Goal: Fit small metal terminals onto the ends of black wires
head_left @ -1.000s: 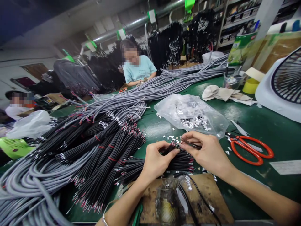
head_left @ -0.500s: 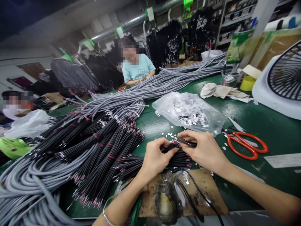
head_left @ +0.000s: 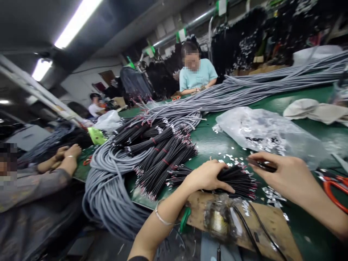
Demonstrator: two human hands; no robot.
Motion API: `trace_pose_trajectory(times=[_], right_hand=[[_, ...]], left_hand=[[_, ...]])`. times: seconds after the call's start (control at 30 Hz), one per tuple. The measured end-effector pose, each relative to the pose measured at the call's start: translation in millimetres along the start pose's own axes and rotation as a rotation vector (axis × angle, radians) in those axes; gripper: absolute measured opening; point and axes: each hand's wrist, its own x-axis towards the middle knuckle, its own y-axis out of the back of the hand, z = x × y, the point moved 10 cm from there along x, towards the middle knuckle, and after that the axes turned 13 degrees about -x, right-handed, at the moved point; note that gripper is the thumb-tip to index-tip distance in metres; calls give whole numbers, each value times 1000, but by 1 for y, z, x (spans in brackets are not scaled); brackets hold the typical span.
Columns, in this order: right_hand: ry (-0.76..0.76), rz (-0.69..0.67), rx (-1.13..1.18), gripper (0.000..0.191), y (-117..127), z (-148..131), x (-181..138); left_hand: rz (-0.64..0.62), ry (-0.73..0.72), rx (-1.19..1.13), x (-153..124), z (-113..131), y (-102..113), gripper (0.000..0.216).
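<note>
My left hand lies across a bundle of short black cables, thumb on the near side and fingers on the far side, closed around it. The cable ends show stripped red and white wires. To the right, apart from the bundle, my right hand is closed on dark metal tweezers, their tip pointing left. Small silvery-white pieces are scattered on the table behind the bundle, and more lie below my right hand.
Tied black cable bundles and grey cables lie left. A clear plastic bag stands behind; red-handled scissors lie right. A stained board is at the front edge. One co-worker sits opposite, another at left.
The view has swung left, bringing a co-worker at left into view. My hands have moved apart: the left is now over the cable bundle, the right with the tweezers is clear of it.
</note>
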Motion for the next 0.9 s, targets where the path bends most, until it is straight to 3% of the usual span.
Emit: trace_pose_trajectory(times=[0.1, 0.3, 0.43, 0.57, 0.67, 0.77, 0.83, 0.9], right_hand=[[3, -54, -10, 11, -14, 14, -1], [-9, -32, -58, 20, -17, 23, 0], [-15, 2, -58, 21, -12, 24, 2], [12, 107, -46, 23, -5, 30, 0], [14, 170, -54, 21, -1, 36, -2], [58, 156, -40, 22, -3, 32, -1], [110, 152, -36, 23, -4, 24, -2], [161, 152, -36, 22, -4, 14, -3]], left_hand=[[-39, -1, 70, -1, -13, -7, 65], [-105, 11, 124, -1, -16, -9, 64], [-11, 13, 121, -2, -11, -2, 51], [180, 66, 141, -10, -13, 14, 41], [401, 48, 138, -32, -9, 54, 35], [672, 98, 222, -69, -11, 122, 36], [790, 188, 328, -92, -19, 159, 40], [818, 377, 427, -107, -42, 177, 45]])
